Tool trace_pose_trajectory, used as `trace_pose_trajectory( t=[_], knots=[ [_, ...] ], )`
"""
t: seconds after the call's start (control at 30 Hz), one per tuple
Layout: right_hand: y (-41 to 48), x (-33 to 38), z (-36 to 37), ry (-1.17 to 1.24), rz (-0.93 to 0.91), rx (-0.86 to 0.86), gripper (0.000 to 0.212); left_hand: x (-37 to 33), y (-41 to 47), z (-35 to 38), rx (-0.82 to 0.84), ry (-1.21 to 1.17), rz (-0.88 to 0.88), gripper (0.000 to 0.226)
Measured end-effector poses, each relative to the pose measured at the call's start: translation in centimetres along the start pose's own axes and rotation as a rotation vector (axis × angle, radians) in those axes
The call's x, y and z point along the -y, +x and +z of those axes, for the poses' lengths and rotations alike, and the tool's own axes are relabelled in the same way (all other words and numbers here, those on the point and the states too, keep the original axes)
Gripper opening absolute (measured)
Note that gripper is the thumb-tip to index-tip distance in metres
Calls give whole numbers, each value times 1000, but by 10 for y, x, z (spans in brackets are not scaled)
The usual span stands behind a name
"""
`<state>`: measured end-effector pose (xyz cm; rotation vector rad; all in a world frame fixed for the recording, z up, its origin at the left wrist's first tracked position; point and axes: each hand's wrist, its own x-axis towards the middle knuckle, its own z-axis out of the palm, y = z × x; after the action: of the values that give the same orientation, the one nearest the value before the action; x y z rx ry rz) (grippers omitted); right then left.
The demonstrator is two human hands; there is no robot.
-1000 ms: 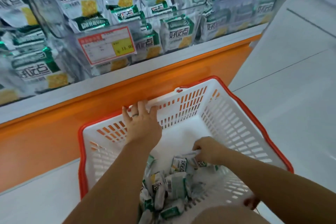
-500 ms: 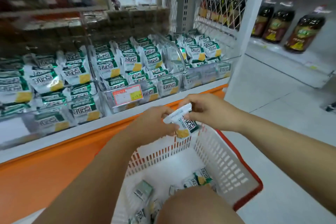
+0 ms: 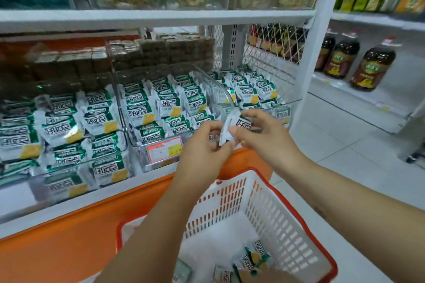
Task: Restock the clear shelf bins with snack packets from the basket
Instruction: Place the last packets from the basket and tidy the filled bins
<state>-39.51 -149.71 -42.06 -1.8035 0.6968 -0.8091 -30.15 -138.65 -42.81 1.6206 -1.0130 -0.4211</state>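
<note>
Head view. Fingers (image 3: 212,124) of the left hand (image 3: 202,147) are curled, tips pinching the left edge of a snack packet (image 3: 238,123). Thumb (image 3: 235,132) and curled fingers of the right hand (image 3: 266,138) pinch its right side. It is one packet, white with green trim and dark lettering, roughly upright, turned so one edge faces the camera. The hands are close together with the packet between them. Both forearms reach up from the bottom of the frame.

The packet is held in the air above the far rim of the basket (image 3: 296,209), not touching it. The basket has white slotted walls and a red rim, and sits low under the arms. Loose packets (image 3: 253,259) of the same kind lie on its bottom at the near end.

Beyond the basket are an orange base panel (image 3: 69,243) and a white ledge over it, then a row of clear bins. The clear bin (image 3: 222,94) straight beyond the basket's far rim is heaped with matching packets and has a price tag (image 3: 164,149) on its front wall. Bins further along the ledge are stocked likewise. Well to the right of the basket, dark bottles (image 3: 372,69) stand on a low shelf.
</note>
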Motion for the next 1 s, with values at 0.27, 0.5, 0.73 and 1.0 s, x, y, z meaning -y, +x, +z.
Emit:
trace_pose_trajectory(
  t=[0.27, 0.5, 0.73, 1.0],
  knots=[
    [114, -9, -18, -484, -76, -222, 43, 36, 31, -50, -144, 628, 22, 30],
    [178, -31, 8, -657, 34, -14, 49, 67, 39, -45, -233, 815, 136, 22],
    [197, -53, 15, -822, -59, -28, 44, 82, 44, -37, -327, 868, 233, 20],
    [188, -64, 7, -1092, -196, 74, 34, 83, 45, -36, -349, 856, 287, 19]
  ],
)
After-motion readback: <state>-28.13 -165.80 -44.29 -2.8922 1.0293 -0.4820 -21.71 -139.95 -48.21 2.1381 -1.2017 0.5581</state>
